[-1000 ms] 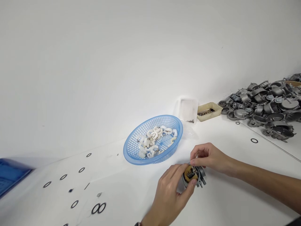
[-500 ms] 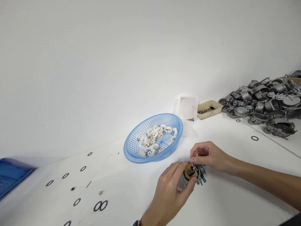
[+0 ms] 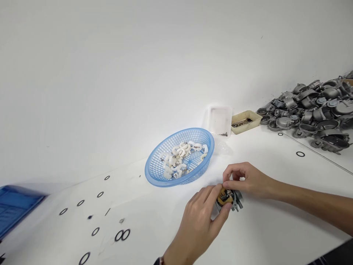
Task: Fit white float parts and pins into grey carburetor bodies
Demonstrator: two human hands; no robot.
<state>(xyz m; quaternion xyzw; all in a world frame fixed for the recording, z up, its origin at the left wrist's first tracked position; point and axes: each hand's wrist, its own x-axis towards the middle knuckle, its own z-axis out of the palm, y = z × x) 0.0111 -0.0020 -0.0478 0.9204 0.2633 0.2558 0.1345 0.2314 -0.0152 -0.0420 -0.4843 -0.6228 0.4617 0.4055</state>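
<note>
A round grey metal housing with a yellow-brown insert (image 3: 225, 197) lies on the white table between my hands. My left hand (image 3: 200, 217) grips it from the left, with the thumb at its near edge and the fingers at its far edge. At its upper right, my right hand (image 3: 249, 180) has thumb and index finger pinched together against the insert; whatever small thing may be between those fingertips is too small to make out. Small metal parts show inside the insert. Grey prongs stick out at the housing's lower right.
A blue basket (image 3: 149, 173) holds white ring-shaped parts. Behind it are a white tray (image 3: 220, 119) and a cream tray (image 3: 245, 127) with small dark parts. Grey metal housings (image 3: 317, 114) are piled at right. Black rings (image 3: 95, 231) dot the table; a blue bin (image 3: 19, 208) sits far left.
The view has shifted slightly, so the basket, trays and pile appear a little higher. Both hands keep nearly the same hold, with the right fingertips slightly closer over the insert.
</note>
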